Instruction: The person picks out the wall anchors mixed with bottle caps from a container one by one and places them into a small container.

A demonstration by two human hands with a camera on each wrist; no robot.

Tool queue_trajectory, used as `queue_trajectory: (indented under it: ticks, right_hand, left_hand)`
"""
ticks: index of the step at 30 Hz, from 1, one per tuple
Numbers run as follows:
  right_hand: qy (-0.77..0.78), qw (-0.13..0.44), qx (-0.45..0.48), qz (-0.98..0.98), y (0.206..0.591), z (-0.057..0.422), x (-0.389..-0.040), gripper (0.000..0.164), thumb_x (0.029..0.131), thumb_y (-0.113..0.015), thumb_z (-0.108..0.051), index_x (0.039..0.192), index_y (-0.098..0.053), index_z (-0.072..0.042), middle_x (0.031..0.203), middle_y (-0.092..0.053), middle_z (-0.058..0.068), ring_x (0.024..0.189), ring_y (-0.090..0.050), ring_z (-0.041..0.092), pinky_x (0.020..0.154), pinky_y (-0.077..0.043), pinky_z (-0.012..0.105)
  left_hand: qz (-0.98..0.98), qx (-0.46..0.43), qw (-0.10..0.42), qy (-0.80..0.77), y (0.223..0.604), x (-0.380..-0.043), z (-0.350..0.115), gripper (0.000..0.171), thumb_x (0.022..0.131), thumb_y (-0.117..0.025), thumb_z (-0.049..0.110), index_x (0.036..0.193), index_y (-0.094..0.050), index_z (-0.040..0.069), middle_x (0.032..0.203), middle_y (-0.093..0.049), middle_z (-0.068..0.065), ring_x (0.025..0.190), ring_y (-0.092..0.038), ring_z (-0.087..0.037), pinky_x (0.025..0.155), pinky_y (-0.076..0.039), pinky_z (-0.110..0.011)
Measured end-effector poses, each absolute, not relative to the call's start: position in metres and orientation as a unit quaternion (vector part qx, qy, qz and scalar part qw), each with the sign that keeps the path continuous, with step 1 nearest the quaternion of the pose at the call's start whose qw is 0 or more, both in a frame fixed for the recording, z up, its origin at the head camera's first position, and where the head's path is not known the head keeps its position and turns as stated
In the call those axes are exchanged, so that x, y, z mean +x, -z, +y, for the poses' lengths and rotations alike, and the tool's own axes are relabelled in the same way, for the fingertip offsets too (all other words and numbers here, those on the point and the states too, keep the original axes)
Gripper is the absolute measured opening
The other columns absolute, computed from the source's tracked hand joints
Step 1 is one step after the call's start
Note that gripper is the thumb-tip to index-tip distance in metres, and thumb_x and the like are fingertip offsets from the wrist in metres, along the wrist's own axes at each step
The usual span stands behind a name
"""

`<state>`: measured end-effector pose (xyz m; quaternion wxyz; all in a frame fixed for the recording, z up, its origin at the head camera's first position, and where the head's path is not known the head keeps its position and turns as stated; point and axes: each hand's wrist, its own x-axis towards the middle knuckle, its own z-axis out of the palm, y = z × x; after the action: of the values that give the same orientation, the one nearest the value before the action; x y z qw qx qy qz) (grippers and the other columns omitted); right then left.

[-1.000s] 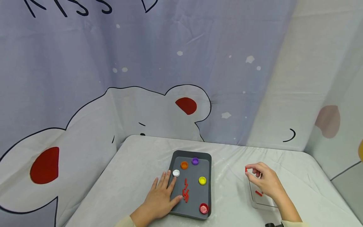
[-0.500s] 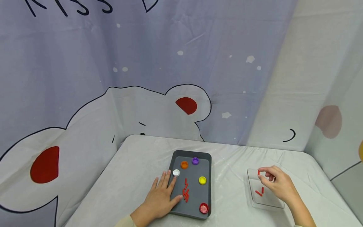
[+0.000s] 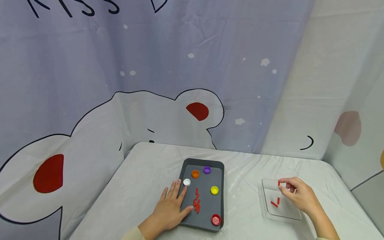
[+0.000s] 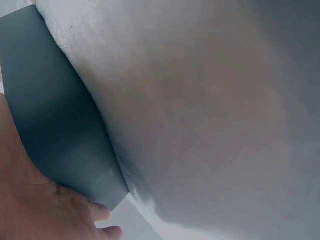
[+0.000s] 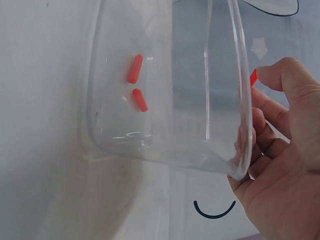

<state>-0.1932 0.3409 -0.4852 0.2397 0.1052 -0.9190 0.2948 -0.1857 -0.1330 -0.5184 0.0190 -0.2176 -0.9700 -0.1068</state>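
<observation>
Apparently unfinished: red sticks [image 3: 198, 209] remain on tray [image 3: 208, 205], two in box [image 3: 289, 208] at its three o'clock; right fingers [image 3: 287, 180] pinch another stick [image 3: 279, 183], left fingers [image 3: 177, 187] spread.

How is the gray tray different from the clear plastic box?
The gray tray is dark and solid-colored; the clear plastic box is see-through. The gray tray looks longer than the clear plastic box. The gray tray holds five little round cups and a cluster of red sticks; the clear plastic box has just two red sticks. Both sit on white cloth.
</observation>
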Motion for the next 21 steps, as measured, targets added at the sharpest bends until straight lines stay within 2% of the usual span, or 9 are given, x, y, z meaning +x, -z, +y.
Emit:
queue_trajectory:
  ticks: [11,17,21]
  right_hand:
    - [-0.304,0.220,0.098,-0.922,0.489,0.340,-0.195,0.022,0.083,-0.080,-0.009,0.105,-0.077,-0.008,0.081,-0.052,-0.011,0.069,-0.048,0.002,0.059,-0.035,0.019]
    - [-0.314,0.218,0.120,-0.916,0.486,0.322,-0.199,0.021,0.083,-0.079,-0.008,0.104,-0.077,-0.009,0.080,-0.051,-0.012,0.068,-0.047,0.000,0.058,-0.036,0.020]
    - [-0.323,0.209,0.132,-0.913,0.481,0.304,-0.203,0.021,0.084,-0.079,-0.008,0.106,-0.077,-0.009,0.081,-0.051,-0.012,0.068,-0.047,0.002,0.057,-0.037,0.021]
  left_hand:
    - [-0.970,-0.218,0.024,0.101,0.519,-0.184,-0.133,0.079,0.100,-0.043,0.065,0.154,-0.043,0.007,0.165,-0.023,-0.022,0.152,-0.021,-0.041,0.118,-0.020,-0.063]
    - [-0.971,-0.216,0.027,0.102,0.522,-0.186,-0.133,0.080,0.100,-0.044,0.065,0.154,-0.043,0.007,0.166,-0.022,-0.021,0.153,-0.020,-0.041,0.118,-0.020,-0.063]
    - [-0.972,-0.212,0.027,0.094,0.525,-0.187,-0.134,0.080,0.100,-0.041,0.067,0.156,-0.041,0.010,0.167,-0.020,-0.019,0.154,-0.018,-0.038,0.119,-0.019,-0.062]
